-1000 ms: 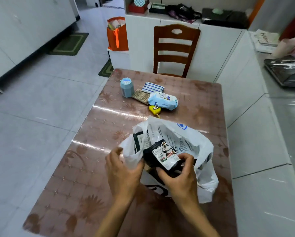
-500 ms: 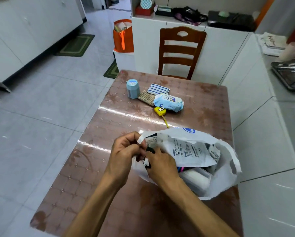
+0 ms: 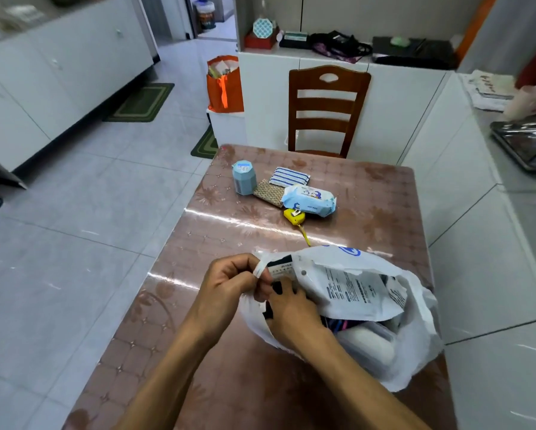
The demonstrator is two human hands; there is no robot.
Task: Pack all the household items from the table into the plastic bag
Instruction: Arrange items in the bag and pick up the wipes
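Both of my hands are working at the mouth of the white plastic bag [image 3: 384, 305], nearest to me on the tabletop [image 3: 173, 305]. My left hand [image 3: 226, 290] is pinching the bag's near-left rim, fingers curled round a twist of the plastic and lifting it. My right hand [image 3: 294, 315] is reaching into the opening, its fingers lying on a dark packet with a pale label [image 3: 280, 270] that is sitting just inside the rim; I cannot tell whether they are gripping it or only pressing it down.

Deeper in the bag I am seeing a white printed pouch [image 3: 360, 290] lying on top, something pale and rounded under it, and a bit of pink and blue that is too hidden to name. So, by my reckoning, packing is partly done and this packet is just going in.

Further along the tabletop, a yellow tape measure [image 3: 294, 216] is lying with its cord trailing toward the bag. Just behind it, five things in all are waiting: a blue wet-wipes pack [image 3: 308, 200], touching a small patterned pouch [image 3: 268, 192], a blue-striped tissue pack [image 3: 288, 176], and an upright pale-blue container [image 3: 244, 177] at the left.

Beyond the tabletop's far edge a wooden chair [image 3: 328, 110] is standing.
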